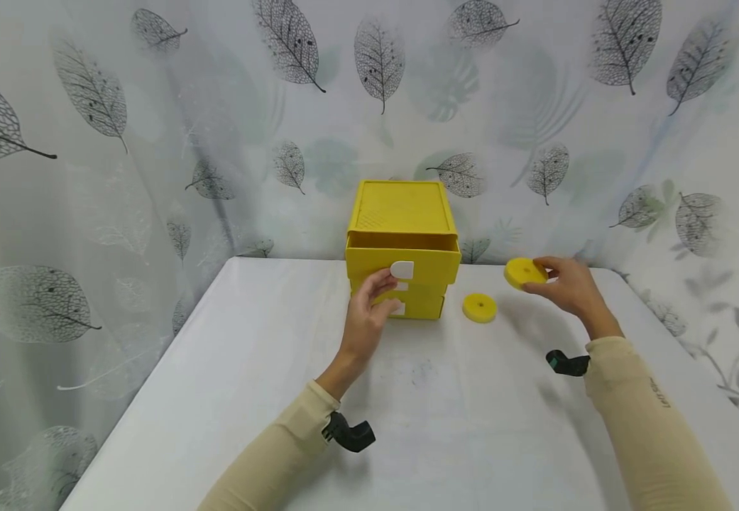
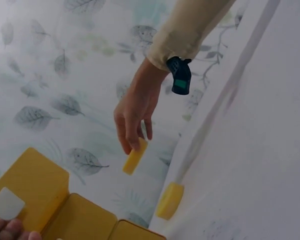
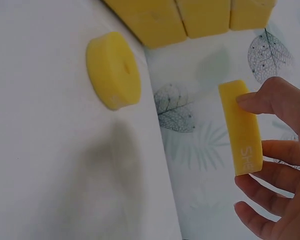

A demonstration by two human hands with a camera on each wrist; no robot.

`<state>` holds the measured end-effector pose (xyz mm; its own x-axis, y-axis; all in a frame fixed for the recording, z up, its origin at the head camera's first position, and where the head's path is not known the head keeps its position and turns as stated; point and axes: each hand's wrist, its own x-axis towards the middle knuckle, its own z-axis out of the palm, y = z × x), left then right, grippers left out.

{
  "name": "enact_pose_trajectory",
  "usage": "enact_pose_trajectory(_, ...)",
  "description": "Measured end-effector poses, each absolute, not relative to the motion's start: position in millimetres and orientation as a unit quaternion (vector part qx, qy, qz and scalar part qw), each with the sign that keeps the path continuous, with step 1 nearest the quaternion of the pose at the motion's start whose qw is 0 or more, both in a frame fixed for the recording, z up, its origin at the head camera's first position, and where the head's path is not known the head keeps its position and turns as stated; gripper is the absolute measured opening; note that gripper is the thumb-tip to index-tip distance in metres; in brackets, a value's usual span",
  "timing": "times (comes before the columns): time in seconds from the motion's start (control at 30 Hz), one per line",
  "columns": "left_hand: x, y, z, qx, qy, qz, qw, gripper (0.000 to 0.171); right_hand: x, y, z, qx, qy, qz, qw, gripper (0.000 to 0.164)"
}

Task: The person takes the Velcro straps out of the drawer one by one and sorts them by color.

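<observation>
A small yellow drawer cabinet (image 1: 401, 206) stands at the back of the table, its top drawer (image 1: 427, 262) pulled partway out. My left hand (image 1: 369, 301) is at the drawer's front, fingertips right by the white tab (image 1: 402, 270), thumb apart from the fingers and lower down. In the left wrist view those fingertips show just under the tab (image 2: 8, 203). My right hand (image 1: 564, 284) pinches a thick yellow disc (image 1: 522, 272) by its edge, above the table; white lettering marks its rim in the right wrist view. A second yellow disc (image 1: 480, 307), with a centre hole, lies right of the cabinet.
The white table (image 1: 267, 341) runs back to a leaf-patterned curtain (image 1: 382, 135) close behind the cabinet. Below the top drawer sit more drawers with white tabs. A black wrist device (image 1: 351, 433) sticks out from each cuff.
</observation>
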<state>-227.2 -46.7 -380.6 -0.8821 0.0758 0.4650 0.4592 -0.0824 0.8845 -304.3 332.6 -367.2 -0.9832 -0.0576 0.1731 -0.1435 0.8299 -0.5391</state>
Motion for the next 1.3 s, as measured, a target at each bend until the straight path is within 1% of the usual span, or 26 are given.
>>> enact_pose_trajectory(0.23,-231.5,-46.8,-381.4,-0.199,-0.662,-0.712,0.122,0.051,-305.4,336.8,-380.5,0.033,-0.954,0.296,0.043,0.08)
enact_pose_trajectory(0.73,-241.3,-50.1,-384.7,-0.219,-0.66,-0.715,0.074,0.066,-307.0,334.4,-399.3,0.017,-0.955,0.293,0.041,0.078)
enact_pose_trajectory(0.9,-243.0,-51.3,-387.2,-0.226,-0.664,-0.71,0.063,0.066,-308.8,333.9,-407.0,0.011,-0.956,0.293,0.029,0.078)
enact_pose_trajectory(1.13,-244.7,-53.7,-390.5,-0.208,-0.667,-0.715,0.034,0.068,-310.0,335.2,-415.3,0.014,-0.958,0.286,0.02,0.079)
enact_pose_trajectory(1.3,-248.7,-54.3,-391.5,-0.209,-0.661,-0.72,0.03,0.068,-311.3,336.2,-421.3,0.011,-0.957,0.289,0.013,0.077)
